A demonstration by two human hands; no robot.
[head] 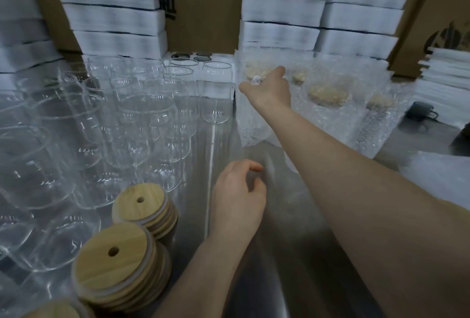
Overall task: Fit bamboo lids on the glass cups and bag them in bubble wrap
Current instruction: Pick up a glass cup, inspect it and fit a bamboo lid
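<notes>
Dozens of bare glass cups [142,114] crowd the left half of the steel table [292,241], standing rim to rim back to the white foam stacks [114,15] and cardboard boxes [203,12]. On the right sit the finished bagged cups [328,94], lids showing tan through the bubble wrap. Two stacks of bamboo lids [117,261] stand at the near left, just beside the left forearm.

The right hand [269,89] reaches far out, its fingers curled onto the top of the nearest bagged cup [250,114], seemingly pinching the wrap at its mouth, though blur hides the detail. The left hand [236,200] hovers low over the bare strip of table, fingers loosely curled, holding nothing I can make out.

The glass looks thin, hard, slick and brittle, so it is best taken round the body, not by the rim. The wrap is soft and light and will likely slide on steel. Held by the bag's mouth alone, the cup could swing, so a grip round the body through the wrap seems safer. The lids are stiff and light, easy to lift by the edge.

Open room is one lane only — the bare strip between glass and bags. Any leftward sweep of an elbow threatens the cups or the lid stacks.
</notes>
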